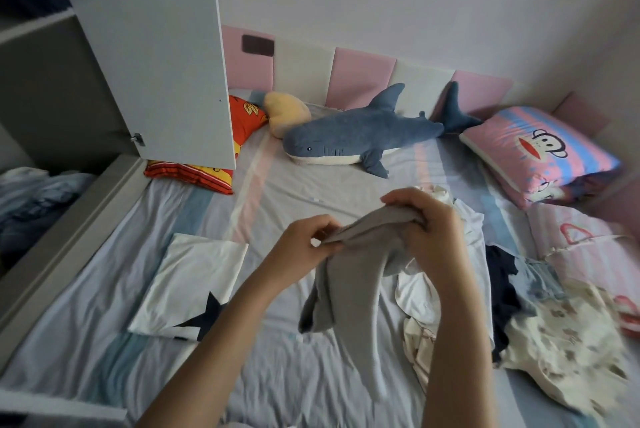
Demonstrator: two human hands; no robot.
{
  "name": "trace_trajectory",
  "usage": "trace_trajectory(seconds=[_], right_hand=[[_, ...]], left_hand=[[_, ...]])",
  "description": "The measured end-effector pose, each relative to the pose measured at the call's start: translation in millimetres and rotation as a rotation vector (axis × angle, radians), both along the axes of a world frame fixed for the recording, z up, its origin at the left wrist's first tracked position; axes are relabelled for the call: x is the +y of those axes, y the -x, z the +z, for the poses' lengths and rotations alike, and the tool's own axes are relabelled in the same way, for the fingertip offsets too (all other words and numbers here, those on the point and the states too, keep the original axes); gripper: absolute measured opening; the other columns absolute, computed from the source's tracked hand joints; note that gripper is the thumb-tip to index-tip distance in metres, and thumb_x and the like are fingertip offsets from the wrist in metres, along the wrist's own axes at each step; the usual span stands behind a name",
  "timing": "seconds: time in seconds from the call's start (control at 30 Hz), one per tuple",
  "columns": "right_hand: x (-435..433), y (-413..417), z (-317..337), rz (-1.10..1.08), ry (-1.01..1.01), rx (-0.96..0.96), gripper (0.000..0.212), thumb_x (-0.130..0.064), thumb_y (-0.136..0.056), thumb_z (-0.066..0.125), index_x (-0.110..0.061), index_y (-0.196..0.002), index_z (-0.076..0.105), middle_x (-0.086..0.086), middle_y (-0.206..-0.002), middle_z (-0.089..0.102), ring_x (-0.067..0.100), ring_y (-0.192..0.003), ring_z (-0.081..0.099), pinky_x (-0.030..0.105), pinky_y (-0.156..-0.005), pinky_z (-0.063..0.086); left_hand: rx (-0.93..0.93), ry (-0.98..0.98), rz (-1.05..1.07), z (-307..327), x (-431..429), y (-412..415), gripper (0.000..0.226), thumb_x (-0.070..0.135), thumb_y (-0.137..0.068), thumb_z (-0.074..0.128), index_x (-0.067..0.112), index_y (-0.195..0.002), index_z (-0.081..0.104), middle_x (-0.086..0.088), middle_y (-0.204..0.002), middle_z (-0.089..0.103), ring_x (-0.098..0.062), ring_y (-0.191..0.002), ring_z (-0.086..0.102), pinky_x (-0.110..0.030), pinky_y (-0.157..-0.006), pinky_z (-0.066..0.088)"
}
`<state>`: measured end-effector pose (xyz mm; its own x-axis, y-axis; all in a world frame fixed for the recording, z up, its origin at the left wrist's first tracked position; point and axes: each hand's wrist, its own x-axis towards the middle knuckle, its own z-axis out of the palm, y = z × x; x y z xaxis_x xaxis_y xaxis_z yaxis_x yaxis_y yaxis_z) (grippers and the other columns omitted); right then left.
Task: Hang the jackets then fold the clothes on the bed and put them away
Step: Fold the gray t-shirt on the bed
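I hold a grey garment [353, 275] up over the bed [284, 386]; its lower part hangs down to the sheet. My left hand [304, 247] pinches its top edge on the left. My right hand [429, 226] grips the bunched top on the right. A folded white garment with a dark star [187, 285] lies flat on the sheet to the left. A loose heap of clothes [540, 320], white, dark navy, blue and a cream print, lies to the right, partly behind my right forearm.
An open wardrobe door [156, 46] juts over the bed's far left corner; wardrobe shelves with blue clothes [34, 199] are at the left. A plush shark [360, 136], a yellow cushion [287, 112], a red pillow [242, 122] and a pink pillow [543, 154] lie by the padded headboard.
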<state>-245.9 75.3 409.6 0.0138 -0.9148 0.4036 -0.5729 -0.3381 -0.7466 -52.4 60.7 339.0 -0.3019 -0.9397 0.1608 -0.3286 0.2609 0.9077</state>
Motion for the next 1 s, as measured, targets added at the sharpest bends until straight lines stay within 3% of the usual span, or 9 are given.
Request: trace_trajectory(seconds=[0.1,0.2,0.33,0.43,0.53,0.63,0.7,0.87,1.0], right_hand=[[6.8,2.4,0.6,-0.11,0.128,-0.039,0.059,0.008,-0.054,0.04,-0.028,-0.092,0.067,-0.022,-0.085,0.067,-0.003,-0.088,0.061,0.016,-0.078,0.047],[11.1,-0.1,6.6,-0.217,0.222,-0.132,0.062,0.008,-0.056,0.036,-0.025,-0.097,0.067,-0.026,-0.084,0.067,-0.005,-0.087,0.062,0.012,-0.079,0.046],[11.5,12.3,13.0,-0.435,0.323,-0.261,0.054,0.014,-0.065,0.039,-0.015,-0.1,0.067,-0.029,-0.087,0.066,-0.005,-0.089,0.06,0.02,-0.08,0.048],[12.4,22.7,10.0,-0.604,0.251,-0.299,0.051,0.015,-0.073,0.043,-0.018,-0.103,0.066,-0.012,-0.098,0.065,-0.003,-0.084,0.059,0.02,-0.079,0.049],[14.0,29.0,3.5,-0.63,0.171,-0.225,0.04,0.014,-0.076,0.048,-0.008,-0.102,0.068,0.0,-0.095,0.061,-0.007,-0.068,0.054,0.003,-0.065,0.038],[12.1,35.7,-3.9,-0.635,0.1,-0.115,0.028,0.008,-0.079,0.053,-0.004,-0.097,0.07,0.003,-0.091,0.06,0.006,-0.075,0.051,0.015,-0.063,0.033],[10.5,40.3,-7.4,-0.628,0.057,-0.056,0.027,0.005,-0.079,0.055,-0.008,-0.096,0.072,0.005,-0.088,0.062,0.017,-0.082,0.053,0.019,-0.065,0.03],[14.1,53.0,-14.0,-0.593,-0.002,0.108,0.029,0.011,-0.075,0.053,-0.003,-0.091,0.073,0.009,-0.08,0.061,0.023,-0.076,0.052,0.023,-0.059,0.026],[17.1,59.7,-19.1,-0.594,-0.089,0.138,0.028,0.01,-0.073,0.047,-0.009,-0.081,0.066,0.008,-0.077,0.057,0.027,-0.074,0.05,0.029,-0.061,0.03]], left_hand=[[-0.049,0.056,0.127,-1.4,-0.6,-2.9,0.007,0.023,-0.078,0.06,0.023,-0.082,0.066,0.012,-0.078,0.067,-0.004,-0.078,0.063,-0.024,-0.07,0.048],[-0.258,0.083,0.355,-7.2,-0.7,-6.8,0.015,0.031,-0.08,0.054,0.02,-0.073,0.06,0.006,-0.068,0.063,-0.013,-0.068,0.06,-0.034,-0.063,0.049],[-0.383,-0.024,0.414,-21.6,2.7,-28.7,0.015,0.023,-0.087,0.058,0.023,-0.072,0.062,0.007,-0.064,0.061,-0.015,-0.063,0.057,-0.026,-0.054,0.041],[-0.384,-0.05,0.428,-29.7,4.2,-50.5,0.015,0.021,-0.078,0.067,0.026,-0.067,0.059,0.009,-0.054,0.053,-0.019,-0.06,0.054,-0.025,-0.051,0.036],[-0.315,-0.051,0.454,-31.3,3.2,-62.5,0.011,0.034,-0.069,0.066,0.026,-0.073,0.071,0.01,-0.062,0.059,-0.019,-0.066,0.058,-0.027,-0.056,0.041],[-0.338,-0.067,0.413,-33.8,-0.5,-68.2,0.022,0.009,-0.082,0.062,0.021,-0.093,0.076,0.002,-0.094,0.066,-0.019,-0.087,0.06,-0.027,-0.071,0.043],[-0.346,-0.043,0.416,-32.3,-1.4,-71.5,0.026,0.004,-0.085,0.059,0.02,-0.097,0.075,-0.001,-0.098,0.069,-0.021,-0.091,0.062,-0.028,-0.074,0.046],[-0.278,0.006,0.387,-16.5,-0.1,-81.2,0.031,0.005,-0.081,0.064,0.036,-0.076,0.062,0.016,-0.077,0.067,-0.013,-0.081,0.065,-0.033,-0.075,0.052],[-0.182,0.051,0.409,-9.4,3.5,-87.0,0.021,0.022,-0.083,0.064,0.021,-0.066,0.051,0.001,-0.058,0.051,-0.017,-0.061,0.051,-0.033,-0.062,0.041]])
